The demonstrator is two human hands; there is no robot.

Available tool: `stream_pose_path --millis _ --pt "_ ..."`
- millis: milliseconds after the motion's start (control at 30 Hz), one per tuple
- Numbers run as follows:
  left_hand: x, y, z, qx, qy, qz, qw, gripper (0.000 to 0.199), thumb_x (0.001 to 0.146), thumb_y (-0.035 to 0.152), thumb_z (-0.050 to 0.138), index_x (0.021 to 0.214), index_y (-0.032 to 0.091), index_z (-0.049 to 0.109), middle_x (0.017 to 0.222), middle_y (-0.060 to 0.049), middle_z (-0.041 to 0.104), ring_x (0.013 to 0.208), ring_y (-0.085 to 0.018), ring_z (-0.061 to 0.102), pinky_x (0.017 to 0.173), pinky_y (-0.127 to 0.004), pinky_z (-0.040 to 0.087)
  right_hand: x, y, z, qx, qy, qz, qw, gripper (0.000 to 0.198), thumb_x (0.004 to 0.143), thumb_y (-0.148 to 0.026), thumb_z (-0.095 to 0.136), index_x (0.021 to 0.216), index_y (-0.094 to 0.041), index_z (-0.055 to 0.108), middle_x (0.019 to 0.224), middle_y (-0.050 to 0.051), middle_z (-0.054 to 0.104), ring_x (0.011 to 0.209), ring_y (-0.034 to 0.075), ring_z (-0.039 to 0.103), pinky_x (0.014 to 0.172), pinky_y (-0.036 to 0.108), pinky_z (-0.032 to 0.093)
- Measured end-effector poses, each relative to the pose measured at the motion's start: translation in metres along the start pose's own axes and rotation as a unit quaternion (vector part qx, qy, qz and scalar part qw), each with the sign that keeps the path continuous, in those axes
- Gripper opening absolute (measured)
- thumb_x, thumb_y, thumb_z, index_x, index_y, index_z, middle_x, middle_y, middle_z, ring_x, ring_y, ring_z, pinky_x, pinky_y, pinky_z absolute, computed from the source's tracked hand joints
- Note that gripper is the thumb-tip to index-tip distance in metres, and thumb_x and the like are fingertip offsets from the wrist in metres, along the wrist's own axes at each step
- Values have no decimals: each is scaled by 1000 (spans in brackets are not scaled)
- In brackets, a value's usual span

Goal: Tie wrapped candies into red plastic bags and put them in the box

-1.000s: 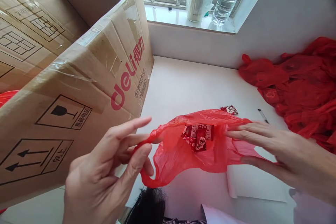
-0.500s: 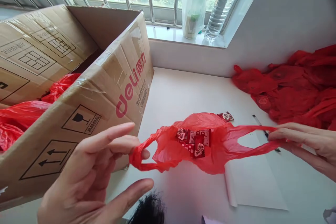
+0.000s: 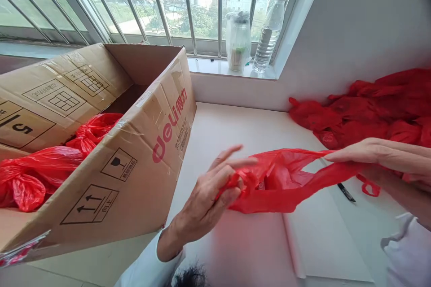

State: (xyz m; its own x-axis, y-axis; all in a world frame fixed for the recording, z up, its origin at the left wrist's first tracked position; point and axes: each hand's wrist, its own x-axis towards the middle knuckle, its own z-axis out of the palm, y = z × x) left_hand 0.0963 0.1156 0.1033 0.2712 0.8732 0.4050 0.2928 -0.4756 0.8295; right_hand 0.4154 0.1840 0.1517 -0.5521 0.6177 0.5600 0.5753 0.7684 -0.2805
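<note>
A thin red plastic bag [image 3: 279,199] is stretched between my two hands above the white table. My left hand [image 3: 212,193] grips the bunched handle at the bag's left end, thumb and fingers pinched on it. At the other end my right hand [image 3: 387,161] holds the second handle, its fingers long and pressed together over the plastic. Inside the bag only a sliver of a small dark red packet shows; the bag's side hides the rest.
At left stands a large open cardboard box [image 3: 161,143] with knotted red bags [image 3: 50,166] inside. A pile of red bags [image 3: 363,112] lies by the wall. White paper [image 3: 330,242] and a pen [image 3: 346,193] lie on the table. A water bottle [image 3: 267,38] stands on the sill.
My left hand has moved right and closed around the bunched handle, which earlier hung looped over its spread fingers. The bag's mouth has narrowed, covering most of the packets. The view has tilted up.
</note>
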Motion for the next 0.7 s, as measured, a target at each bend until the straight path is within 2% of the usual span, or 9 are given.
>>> stream_pose_path --millis 33,67,133,200,333,400,433,567,700 --pt "10 8 5 -22 -2 -26 999 29 103 38 29 84 22 44 93 -4 68 100 -19 63 104 -40 42 9 -8 2 11 -8 -31 999 22 96 -28 52 112 -32 67 103 -1 71 93 13 68 75 20 52" --pt "17 16 11 -38 2 -52 998 29 104 36 22 84 23 39 75 1 62 74 -14 61 85 -33 50 20 -16 5 31 -19 -64 997 24 97 -22 49 114 -30 65 103 0 70 91 11 67 74 18 50" --pt "27 28 21 -32 14 -109 993 21 104 34 21 90 24 34 64 7 48 52 -11 46 55 -24 43 40 -33 13 87 -57 -122 987 29 97 -11 45 116 -25 61 99 1 68 84 8 65 71 16 48" --pt "29 36 27 -13 -10 -133 991 8 98 28 41 94 24 36 71 6 48 55 -11 44 51 -23 37 57 -50 23 137 -97 -163 972 28 97 -7 43 115 -21 60 93 1 66 76 7 60 66 17 46" --pt "24 43 27 1 -98 -142 985 29 68 14 72 89 21 53 84 1 57 78 -17 54 63 -26 41 78 -72 43 171 -149 -205 952 26 97 -9 40 105 -16 63 82 2 62 69 11 52 62 24 40" --pt "24 44 24 -35 -101 -166 980 12 77 24 68 79 20 57 82 1 56 83 -18 53 66 -26 40 82 -76 48 203 -178 -229 935 27 96 -9 39 107 -14 63 82 2 62 70 12 52 65 25 42" --pt "25 44 22 -57 -93 -180 978 15 86 30 60 75 20 56 78 2 54 80 -16 51 66 -25 39 83 -76 50 225 -176 -235 929 27 96 -8 40 112 -14 62 85 2 63 73 11 53 68 24 43" --pt "28 38 18 -115 -58 -236 963 43 99 46 34 66 19 41 62 5 36 56 -9 32 51 -22 29 78 -60 54 212 -88 -146 962 32 96 -16 53 128 -18 56 116 5 61 98 10 57 82 20 45" --pt "29 29 20 -173 -60 -276 944 53 99 55 30 62 18 41 49 5 40 43 -7 35 44 -20 30 66 -46 62 271 -114 -16 956 8 93 -20 60 94 -22 67 84 -4 66 71 6 59 63 17 46"
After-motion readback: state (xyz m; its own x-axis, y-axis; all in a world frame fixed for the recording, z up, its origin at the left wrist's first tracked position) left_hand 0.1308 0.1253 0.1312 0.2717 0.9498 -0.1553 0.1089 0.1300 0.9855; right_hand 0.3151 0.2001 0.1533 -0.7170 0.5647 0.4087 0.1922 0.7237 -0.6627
